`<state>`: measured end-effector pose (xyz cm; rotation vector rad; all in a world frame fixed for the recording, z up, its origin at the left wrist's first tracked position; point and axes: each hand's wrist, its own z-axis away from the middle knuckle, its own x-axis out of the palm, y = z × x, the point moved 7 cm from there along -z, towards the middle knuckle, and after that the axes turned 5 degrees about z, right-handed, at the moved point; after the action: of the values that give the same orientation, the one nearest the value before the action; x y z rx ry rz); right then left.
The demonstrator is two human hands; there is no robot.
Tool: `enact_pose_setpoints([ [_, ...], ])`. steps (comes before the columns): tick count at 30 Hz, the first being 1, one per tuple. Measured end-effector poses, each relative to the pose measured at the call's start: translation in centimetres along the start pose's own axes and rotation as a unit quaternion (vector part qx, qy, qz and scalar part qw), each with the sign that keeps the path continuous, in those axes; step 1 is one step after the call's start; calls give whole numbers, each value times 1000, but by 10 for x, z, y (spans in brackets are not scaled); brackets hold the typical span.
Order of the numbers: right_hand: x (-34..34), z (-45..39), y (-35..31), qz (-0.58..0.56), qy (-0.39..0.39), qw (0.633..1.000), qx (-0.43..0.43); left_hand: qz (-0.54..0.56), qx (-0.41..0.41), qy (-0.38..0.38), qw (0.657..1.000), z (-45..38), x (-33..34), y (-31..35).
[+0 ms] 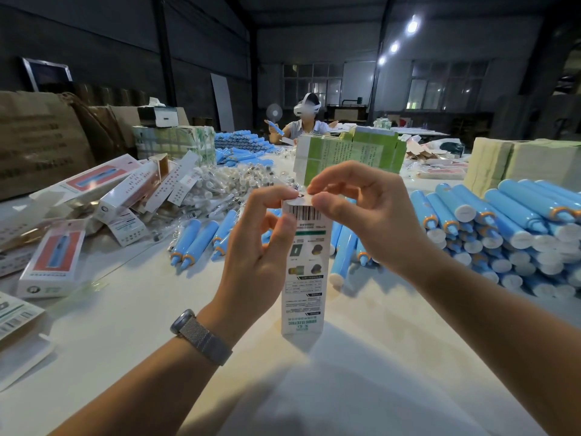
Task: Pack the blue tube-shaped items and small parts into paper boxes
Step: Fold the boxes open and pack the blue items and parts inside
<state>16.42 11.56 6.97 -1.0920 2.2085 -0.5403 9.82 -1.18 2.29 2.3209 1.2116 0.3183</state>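
The box (303,269) stands upright on the table (361,357), steadied by the left hand (261,247) gripping its side, so the right hand (361,212) can pinch its top flap shut. Blue tubes (515,228) wait alongside.

The hall is dim; three ceiling lamps (394,45) glare upper right. The white tabletop (125,309) is bright, soft shadows beneath the forearms, edges bowed by wide-angle distortion.

Head view — looks forward-down, close over table (345,372).
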Motion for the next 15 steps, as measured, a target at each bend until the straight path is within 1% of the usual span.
enact_pose_setpoints([
  [3,3,2,0,6,-10,1000,-7,8,-6,5,1000,0,-1,0],
  [7,7,5,-1,21,-3,1000,-21,21,-12,8,1000,2,1,-1],
  [10,7,6,-6,49,-3,998,-41,12,-5,8,1000,2,0,1],
  [13,9,6,-13,69,-1,995,-73,6,2,27,1000,-1,-1,4],
  [15,10,6,-14,77,-3,994,-78,-10,9,36,999,-4,-2,5],
])
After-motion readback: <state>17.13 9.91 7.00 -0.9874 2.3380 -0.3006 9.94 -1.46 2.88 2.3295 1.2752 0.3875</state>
